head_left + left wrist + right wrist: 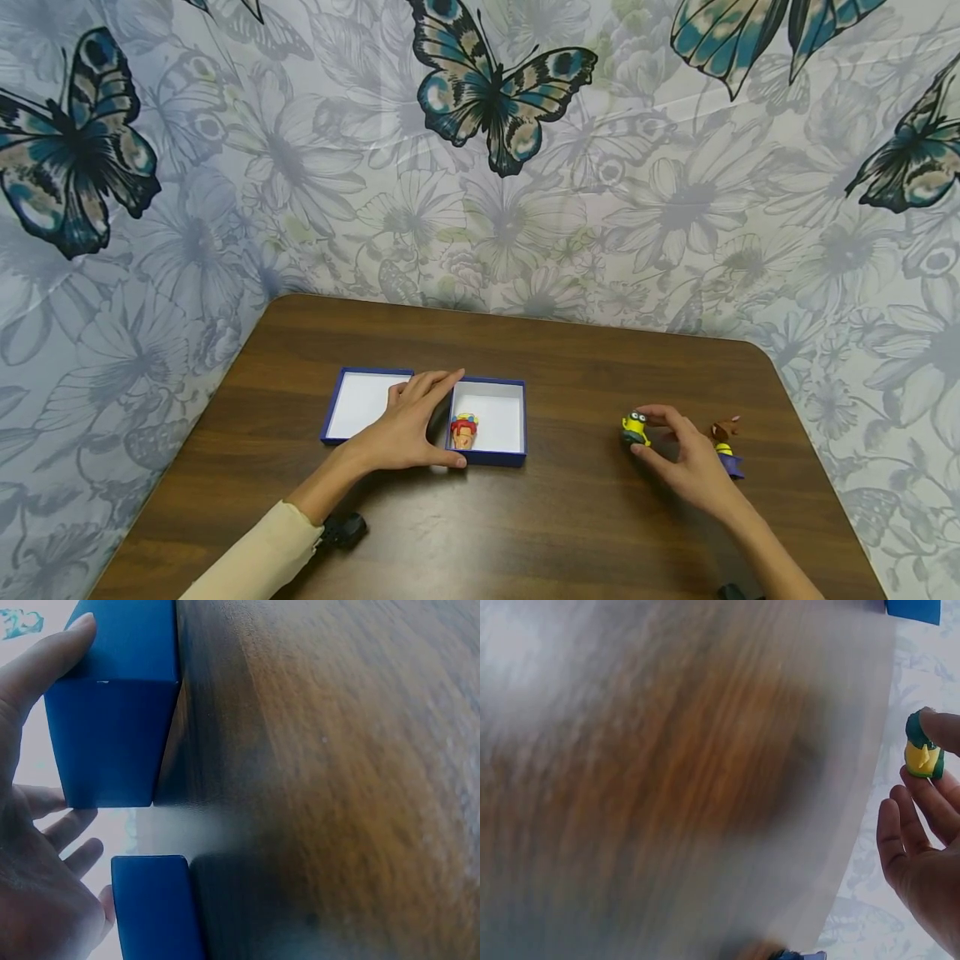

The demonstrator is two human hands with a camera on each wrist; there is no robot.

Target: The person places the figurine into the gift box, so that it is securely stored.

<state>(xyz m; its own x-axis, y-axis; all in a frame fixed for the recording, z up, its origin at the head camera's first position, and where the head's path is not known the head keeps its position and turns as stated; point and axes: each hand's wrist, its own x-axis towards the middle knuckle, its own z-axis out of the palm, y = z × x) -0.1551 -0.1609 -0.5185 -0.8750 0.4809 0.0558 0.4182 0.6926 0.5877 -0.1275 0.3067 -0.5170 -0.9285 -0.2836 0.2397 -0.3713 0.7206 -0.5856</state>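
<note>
Pinches a yellow-and-green minion figurine (635,428) between thumb and fingers of the right hand (688,462), well right of the blue box (495,459). Points its big-eyed head toward the far edge of the table (555,525), with its long axis running from thumb to fingers. Grips the box's near and far walls with the left hand (405,429).

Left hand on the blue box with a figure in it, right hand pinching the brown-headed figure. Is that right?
Not quite: in the head view the right hand pinches the green-and-yellow figure, not the brown-headed figure. The left hand is indeed on the blue box.
</note>
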